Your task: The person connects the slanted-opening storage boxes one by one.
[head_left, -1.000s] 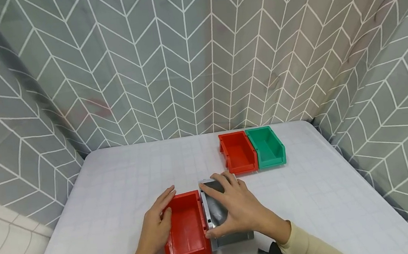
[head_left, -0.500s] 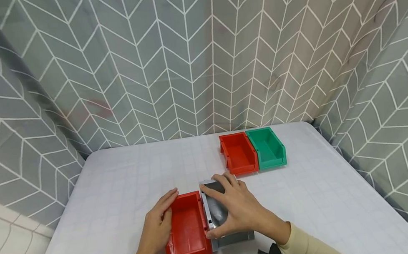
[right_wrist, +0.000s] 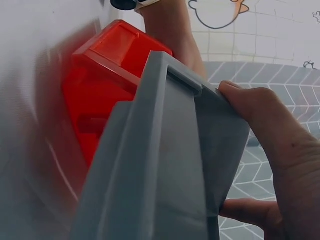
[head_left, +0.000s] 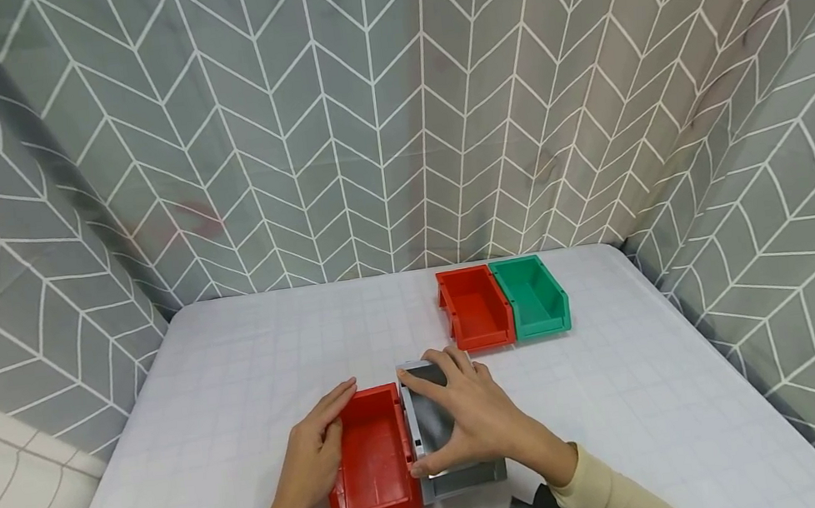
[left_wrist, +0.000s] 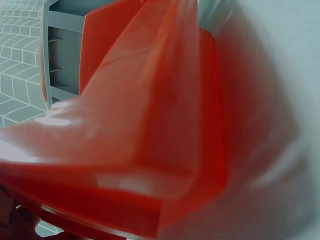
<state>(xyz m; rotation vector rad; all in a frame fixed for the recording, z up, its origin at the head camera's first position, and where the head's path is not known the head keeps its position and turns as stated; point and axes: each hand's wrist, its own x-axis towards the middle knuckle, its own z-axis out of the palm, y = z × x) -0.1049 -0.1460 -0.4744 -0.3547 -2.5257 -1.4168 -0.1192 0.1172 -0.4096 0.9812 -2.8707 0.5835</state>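
The half-curled left hand (head_left: 308, 456) holds the red bin (head_left: 373, 455), the wide-spread right hand (head_left: 480, 413) grips the gray bin (head_left: 432, 420); best push them together straight.

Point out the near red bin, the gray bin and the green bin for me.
Near red bin (head_left: 372, 459): head view, on its inside floor.
Gray bin (head_left: 436, 425): head view, on its bare inside.
Green bin (head_left: 532, 298): head view, on its inside floor.

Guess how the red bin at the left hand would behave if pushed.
The red bin looks like rigid molded plastic, so it should probably keep its shape. Its shiny surface may feel slippery, and its broad, low body seems unlikely to tip.
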